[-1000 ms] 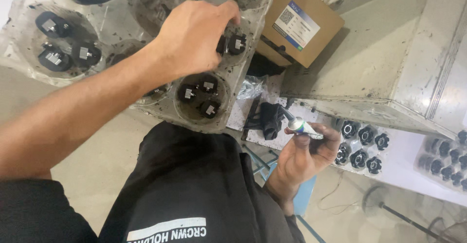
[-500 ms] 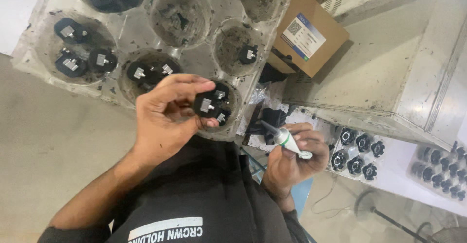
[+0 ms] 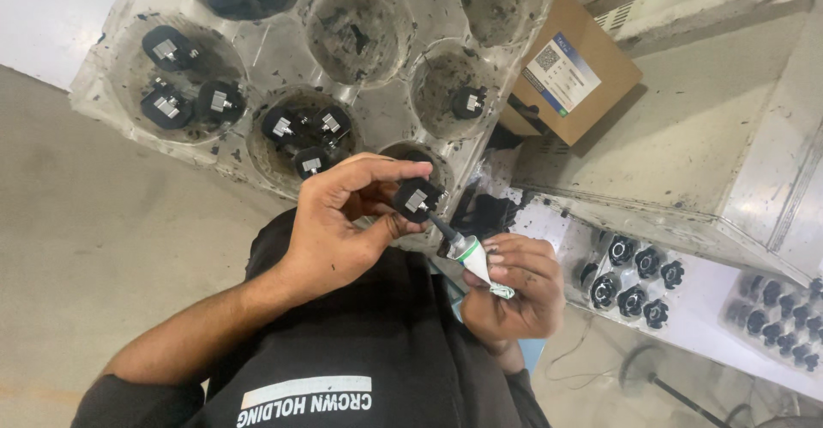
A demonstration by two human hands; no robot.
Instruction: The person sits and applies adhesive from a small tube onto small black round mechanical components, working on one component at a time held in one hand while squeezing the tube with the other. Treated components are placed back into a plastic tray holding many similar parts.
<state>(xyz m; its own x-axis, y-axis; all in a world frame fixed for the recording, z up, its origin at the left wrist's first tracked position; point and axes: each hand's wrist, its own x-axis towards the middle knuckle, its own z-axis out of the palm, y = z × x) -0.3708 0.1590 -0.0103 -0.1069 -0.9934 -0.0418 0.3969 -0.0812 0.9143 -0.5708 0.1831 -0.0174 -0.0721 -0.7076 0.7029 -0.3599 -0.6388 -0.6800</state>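
Left hand [image 3: 339,222] pinched a black knob [image 3: 413,199] over the lap; right hand [image 3: 514,287] gripped a tube [image 3: 467,252], nozzle touching it. Several knobs waited in the tray [image 3: 257,47].

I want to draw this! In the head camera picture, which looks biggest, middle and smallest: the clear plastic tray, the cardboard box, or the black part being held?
1. Clear plastic tray, by far the largest.
2. Cardboard box.
3. Black part, pinched in the left hand; smallest, though nearest the camera.
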